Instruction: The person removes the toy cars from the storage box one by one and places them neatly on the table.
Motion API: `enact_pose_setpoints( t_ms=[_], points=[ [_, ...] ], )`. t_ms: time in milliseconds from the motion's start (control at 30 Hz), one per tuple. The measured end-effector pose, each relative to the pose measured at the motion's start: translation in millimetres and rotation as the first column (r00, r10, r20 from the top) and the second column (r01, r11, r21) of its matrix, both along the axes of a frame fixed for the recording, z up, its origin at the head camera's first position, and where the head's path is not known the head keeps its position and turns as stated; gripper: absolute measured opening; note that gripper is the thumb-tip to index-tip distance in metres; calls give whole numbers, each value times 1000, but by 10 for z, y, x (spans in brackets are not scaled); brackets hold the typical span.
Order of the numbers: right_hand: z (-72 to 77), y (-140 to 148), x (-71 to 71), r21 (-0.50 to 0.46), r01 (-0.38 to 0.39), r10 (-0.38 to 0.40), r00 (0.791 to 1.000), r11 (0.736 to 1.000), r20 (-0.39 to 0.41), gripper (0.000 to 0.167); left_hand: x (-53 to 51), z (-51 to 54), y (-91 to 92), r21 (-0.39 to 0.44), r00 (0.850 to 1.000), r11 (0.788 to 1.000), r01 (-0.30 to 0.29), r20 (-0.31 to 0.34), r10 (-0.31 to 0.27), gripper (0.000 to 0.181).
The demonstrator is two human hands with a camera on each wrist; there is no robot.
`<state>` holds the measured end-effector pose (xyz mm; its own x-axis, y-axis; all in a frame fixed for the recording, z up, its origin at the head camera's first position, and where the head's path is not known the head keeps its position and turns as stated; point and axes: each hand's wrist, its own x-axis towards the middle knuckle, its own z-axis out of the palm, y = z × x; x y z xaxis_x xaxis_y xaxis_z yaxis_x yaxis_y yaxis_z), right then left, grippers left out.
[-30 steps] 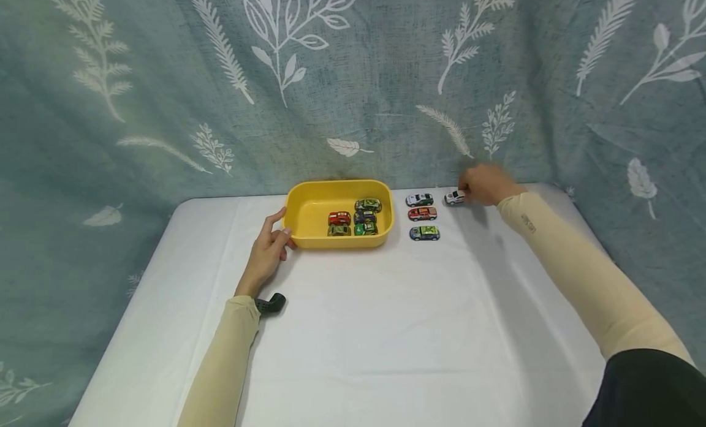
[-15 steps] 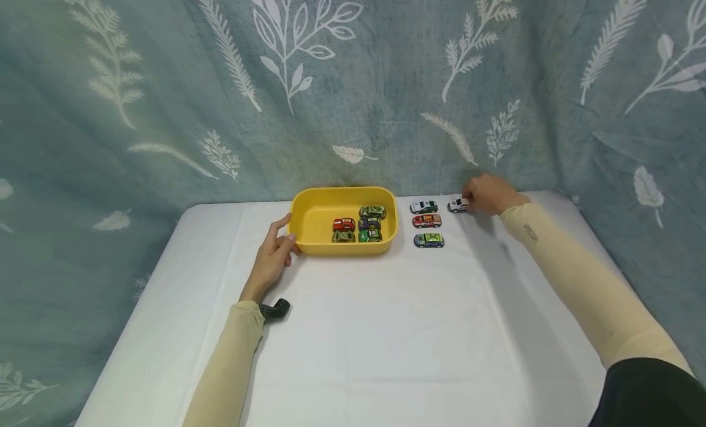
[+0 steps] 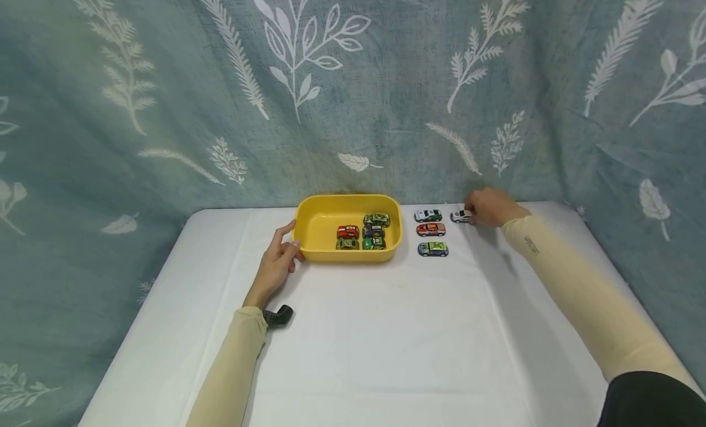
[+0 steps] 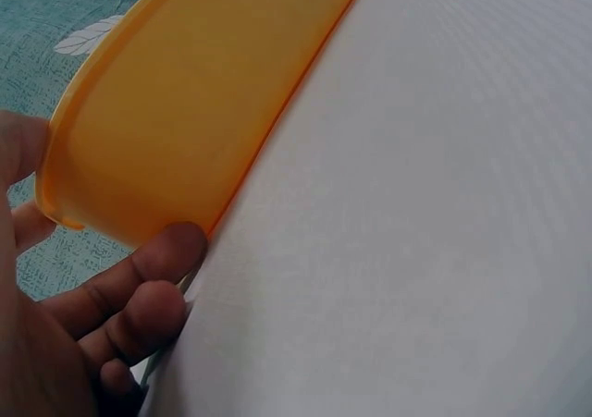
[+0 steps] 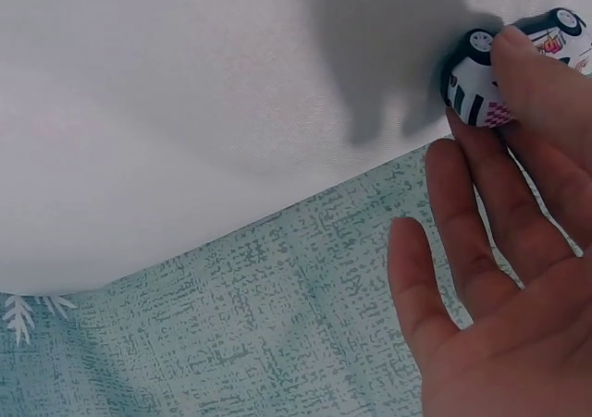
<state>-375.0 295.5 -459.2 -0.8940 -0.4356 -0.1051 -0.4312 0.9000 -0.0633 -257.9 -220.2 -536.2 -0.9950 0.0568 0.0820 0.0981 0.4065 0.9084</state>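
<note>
– how is the table (image 3: 165,329) finished?
– its top is draped in white cloth (image 3: 386,341); a matt, mostly smooth face is shown, lightly marked by folds.
– and beyond the far edge?
– a curtain (image 3: 397,78) is seen there, also of matt cloth; a coarse, weave-like grain is shown in the right wrist view.
– the yellow tray (image 3: 320,226), near the middle of the far edge?
– smooth plastic is suggested, with a soft sheen.
– and the white car (image 5: 474,89), toward the far right corner?
– a smooth, slightly glossy finish is shown; whether metal or plastic lies beneath cannot be told.
– the pale sleeves (image 3: 573,292)?
– thin, matt cloth is seen.
</note>
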Motion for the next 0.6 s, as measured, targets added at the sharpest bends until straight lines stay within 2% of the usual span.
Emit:
enact_pose_setpoints(
  t_ms=[167, 300, 600],
  points=[
    [-6, -29, 34, 28, 49, -50, 998, 998, 46, 30, 10, -5, 8, 4, 1000, 1000, 4, -7, -4, 53],
    [2, -46, 43, 37, 56, -58, 997, 998, 49, 41, 1, -2, 3, 4, 1000, 1000, 10, -25, -10, 53],
    [17, -50, 8, 24, 87, -89, 993, 996, 83, 53, -12, -30, 2, 0, 1000, 1000, 1, -17, -1, 52]
  ],
)
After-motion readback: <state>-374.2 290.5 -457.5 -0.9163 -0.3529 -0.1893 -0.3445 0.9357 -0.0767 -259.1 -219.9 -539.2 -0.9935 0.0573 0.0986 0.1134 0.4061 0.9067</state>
